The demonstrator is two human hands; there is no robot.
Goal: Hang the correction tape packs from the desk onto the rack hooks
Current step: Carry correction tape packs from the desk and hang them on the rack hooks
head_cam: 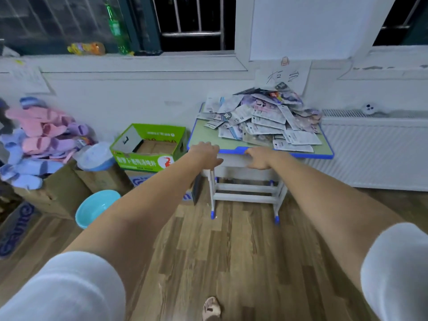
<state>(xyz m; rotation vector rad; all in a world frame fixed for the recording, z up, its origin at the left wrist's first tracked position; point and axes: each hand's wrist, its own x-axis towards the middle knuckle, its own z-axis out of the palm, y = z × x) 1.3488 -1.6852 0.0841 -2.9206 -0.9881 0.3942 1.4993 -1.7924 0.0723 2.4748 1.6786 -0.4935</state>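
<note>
Since you have both arms stretched out to the desk (208,135), start with it: one small school desk with a green top and blue rim, standing on a light metal frame against the wall. It looks light enough to slide, so expect it to shift if you lean or tug.

Your left hand (205,154) sits at the desk's near left corner, fingers curled down over the edge. Your right hand (260,158) rests at the middle of the front rim, fingers bent against it; whether either hand truly grips the rim I cannot tell. Neither hand holds a pack.

On the desk lies one loose heap of correction tape packs (261,121), piled toward the back right and too tangled to count; dozens, by my judgement. They should be light, flat card-and-plastic blisters, stiff but slippery against each other, so the heap may slide. Pinch each one by its top card edge, where the hang hole should be.

No rack or hooks are in view.
</note>
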